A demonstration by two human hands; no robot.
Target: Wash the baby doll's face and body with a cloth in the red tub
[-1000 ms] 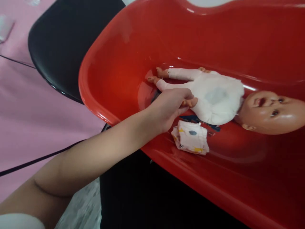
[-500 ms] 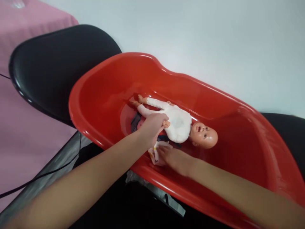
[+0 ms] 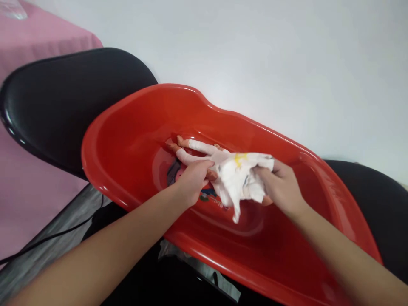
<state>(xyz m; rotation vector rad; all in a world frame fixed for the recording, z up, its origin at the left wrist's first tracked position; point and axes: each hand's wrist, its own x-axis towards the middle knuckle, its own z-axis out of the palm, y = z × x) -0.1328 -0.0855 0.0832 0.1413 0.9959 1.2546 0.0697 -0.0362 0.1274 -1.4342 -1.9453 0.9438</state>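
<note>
A baby doll (image 3: 201, 147) lies on its back in a red plastic baby bath (image 3: 137, 127), its feet toward the left end. My left hand (image 3: 192, 180) is closed around the doll's near hand. A thin white cloth (image 3: 234, 178) with a yellow print is pinched in my right hand (image 3: 283, 189). It hangs bunched over the doll's torso and hides most of that, along with most of the head. Whether it is a garment I cannot tell. Part of a printed picture (image 3: 208, 193) shows on the bath's floor beneath the doll.
The bath rests between a black chair (image 3: 70, 106) at the left and another black chair (image 3: 366, 199) at the right. A white wall (image 3: 270, 63) stands behind it. Pink cloth (image 3: 47, 29) covers a table at the upper left. A black cable (image 3: 63, 231) runs below the bath.
My right hand has lifted the white cloth from beside the doll and carried it up and right, over its torso and head. My left hand still grips the doll's hand. The view has shifted slightly.
</note>
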